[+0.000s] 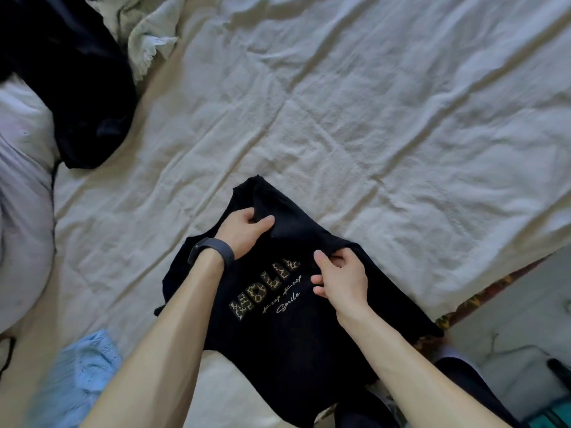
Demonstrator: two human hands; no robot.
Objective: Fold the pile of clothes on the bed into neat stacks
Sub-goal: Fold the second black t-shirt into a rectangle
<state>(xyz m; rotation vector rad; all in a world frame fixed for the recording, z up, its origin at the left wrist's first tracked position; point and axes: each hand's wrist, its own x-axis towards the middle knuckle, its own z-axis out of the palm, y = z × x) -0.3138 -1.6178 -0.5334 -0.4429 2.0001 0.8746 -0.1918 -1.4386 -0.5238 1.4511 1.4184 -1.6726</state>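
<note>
A black T-shirt (278,329) with leopard-print letters and white script lies front side up at the near edge of the bed. My left hand (245,231), with a dark band on the wrist, grips a fold of the shirt's upper part. My right hand (340,278) pinches the black fabric beside the printed letters. The shirt's top is bunched up between the two hands, and its lower part is partly hidden by my forearms.
The wrinkled cream bedsheet (355,118) spreads wide beyond the shirt. A dark garment pile (74,97) and a pale green cloth (145,35) lie at the far left. A light blue knit (83,375) sits near left, a white pillow (24,211) at the left edge.
</note>
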